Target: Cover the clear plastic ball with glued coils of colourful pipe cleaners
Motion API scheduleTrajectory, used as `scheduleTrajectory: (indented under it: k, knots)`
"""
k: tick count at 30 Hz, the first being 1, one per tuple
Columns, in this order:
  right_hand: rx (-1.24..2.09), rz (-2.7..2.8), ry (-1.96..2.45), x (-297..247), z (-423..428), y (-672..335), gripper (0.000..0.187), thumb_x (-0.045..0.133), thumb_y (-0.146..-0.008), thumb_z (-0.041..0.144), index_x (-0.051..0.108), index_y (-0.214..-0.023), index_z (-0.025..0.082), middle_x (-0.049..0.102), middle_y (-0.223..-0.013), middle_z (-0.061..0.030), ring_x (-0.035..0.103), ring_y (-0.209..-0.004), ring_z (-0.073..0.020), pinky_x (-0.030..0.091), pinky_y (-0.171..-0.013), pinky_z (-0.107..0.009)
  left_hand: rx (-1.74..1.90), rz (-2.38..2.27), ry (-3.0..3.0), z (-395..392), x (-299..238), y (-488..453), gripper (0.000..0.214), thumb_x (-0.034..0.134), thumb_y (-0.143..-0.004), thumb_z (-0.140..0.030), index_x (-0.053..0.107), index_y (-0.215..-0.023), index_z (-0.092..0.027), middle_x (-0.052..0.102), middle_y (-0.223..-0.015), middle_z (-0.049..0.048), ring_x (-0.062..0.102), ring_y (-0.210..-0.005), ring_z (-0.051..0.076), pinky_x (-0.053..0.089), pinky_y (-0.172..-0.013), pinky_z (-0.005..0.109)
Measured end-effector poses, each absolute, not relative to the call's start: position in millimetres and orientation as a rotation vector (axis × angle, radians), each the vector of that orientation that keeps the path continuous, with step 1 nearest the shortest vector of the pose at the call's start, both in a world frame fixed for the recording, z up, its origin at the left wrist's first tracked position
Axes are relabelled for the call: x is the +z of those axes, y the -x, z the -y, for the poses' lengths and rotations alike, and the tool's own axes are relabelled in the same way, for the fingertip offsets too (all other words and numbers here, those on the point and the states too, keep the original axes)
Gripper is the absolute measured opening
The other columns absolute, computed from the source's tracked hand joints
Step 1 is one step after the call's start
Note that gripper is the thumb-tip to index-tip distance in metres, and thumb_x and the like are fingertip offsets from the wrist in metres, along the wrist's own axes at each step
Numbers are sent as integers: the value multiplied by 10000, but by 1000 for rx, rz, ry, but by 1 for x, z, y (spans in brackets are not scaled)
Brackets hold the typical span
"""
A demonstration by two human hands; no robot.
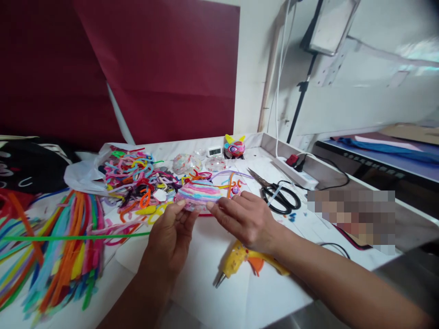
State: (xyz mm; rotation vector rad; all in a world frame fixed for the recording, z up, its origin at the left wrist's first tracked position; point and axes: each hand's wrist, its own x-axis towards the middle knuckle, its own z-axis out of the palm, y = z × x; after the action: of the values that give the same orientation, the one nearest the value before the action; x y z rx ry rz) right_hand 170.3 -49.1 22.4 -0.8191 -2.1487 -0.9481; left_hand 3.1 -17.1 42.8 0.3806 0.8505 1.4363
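A rounded piece covered in pastel rows of pipe cleaner is held up above the table. My left hand grips its left end between thumb and fingers. The bent fingers of my right hand pinch its right end; whether they hold a loose strand there is too small to tell. Its lower part looks clear with coloured specks. Below my right hand lies a yellow glue gun, nozzle towards me, its rear partly hidden by my forearm. A green pipe cleaner runs sideways up to my left wrist.
Long pipe cleaners lie bundled at left, beside a plastic bag of bent pieces. Black-handled scissors, a power strip, a small digital display, clear speckled domes and a yellow-eared decorated ball stand behind.
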Motion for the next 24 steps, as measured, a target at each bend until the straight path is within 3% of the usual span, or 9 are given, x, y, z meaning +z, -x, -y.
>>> scheduleTrajectory:
  k: [12,19,24]
  knots:
    - [-952,2133,822,21,48,-170,194,480,-970,155,627,-1076,86,658,-752,-43,514,-607,-150,320,-549,-311,1413,-905,-414,14,39,-2,185,546,-845,-12,640,-738,-131,690,-704,-14,658,-581,56,575,-561,129]
    - [-929,2141,815,23,49,-168,256,434,-991,189,642,-1085,73,659,-793,-58,506,-618,-158,311,-551,-323,1401,-882,-424,18,44,-3,193,546,-833,6,639,-762,-148,688,-700,-22,663,-592,61,566,-575,124]
    - [-932,2142,815,21,50,-168,203,493,-958,151,671,-1032,86,675,-840,-68,499,-639,-157,305,-567,-326,1387,-852,-475,20,41,-3,177,547,-834,-12,638,-754,-140,695,-718,-9,676,-631,74,579,-598,143]
